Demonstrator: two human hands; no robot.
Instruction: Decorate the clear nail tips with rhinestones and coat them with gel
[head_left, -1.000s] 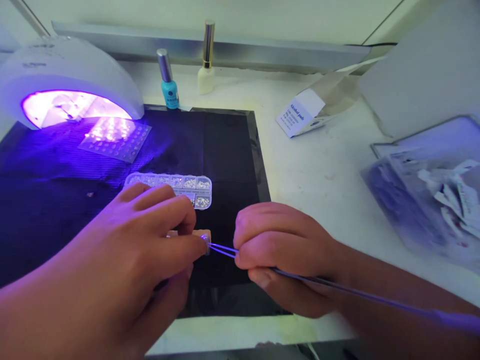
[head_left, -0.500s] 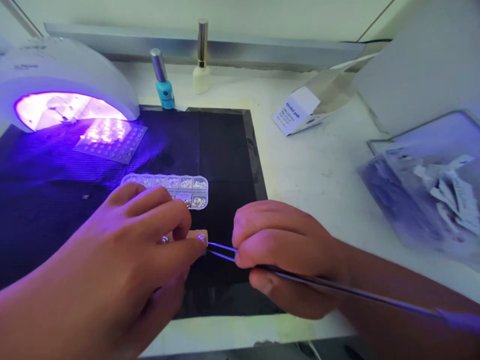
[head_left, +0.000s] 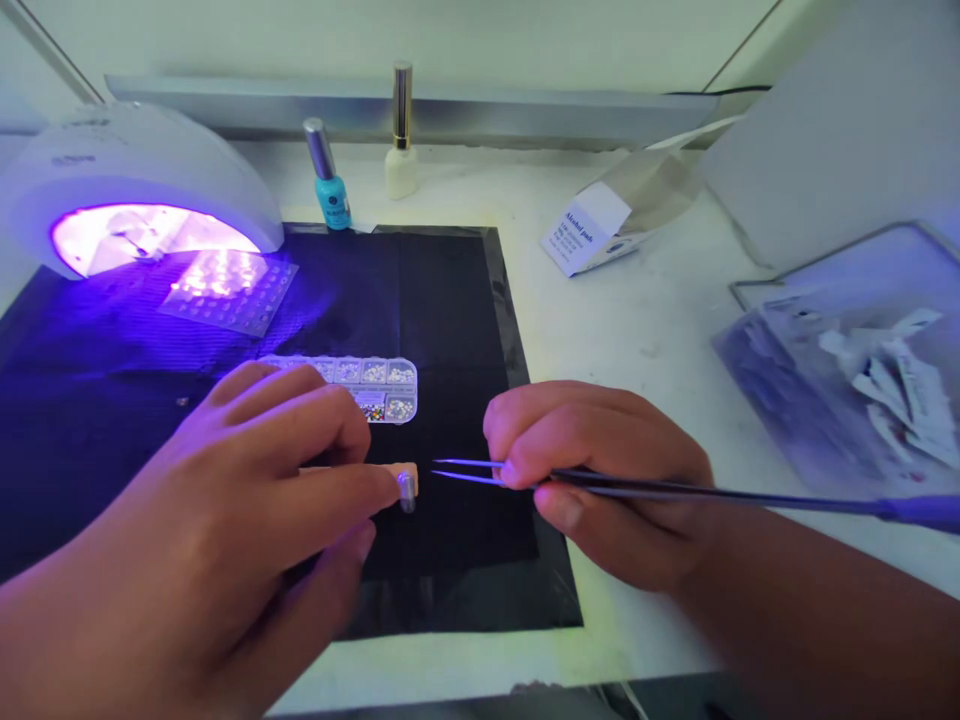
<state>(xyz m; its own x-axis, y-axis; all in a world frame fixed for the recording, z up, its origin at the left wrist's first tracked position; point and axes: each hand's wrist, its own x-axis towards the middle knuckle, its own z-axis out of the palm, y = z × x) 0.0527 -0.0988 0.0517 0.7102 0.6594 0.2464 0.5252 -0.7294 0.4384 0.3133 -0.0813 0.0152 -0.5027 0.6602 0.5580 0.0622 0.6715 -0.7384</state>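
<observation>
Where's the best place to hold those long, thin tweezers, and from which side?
Pinch the tweezers on their slim arms just behind the tips, coming from the right, as the right hand does. The long handle runs off rightward, leaving the fine points free, aimed at the peach nail piece in the left hand.

**Two bare hands, with forearms coming in from the lower corners.**

The left hand (head_left: 225,480) fills the lower left of the frame, large and slightly soft-edged, its slim fingers (head_left: 300,415) tapering toward the centre. The right hand (head_left: 607,470) sits right of centre, with a short, smooth thumbnail (head_left: 568,512) showing. The left forearm (head_left: 67,640) and the right forearm (head_left: 825,620) are uncovered and plain, with no visible markings, up to where the frame cuts them off.
</observation>
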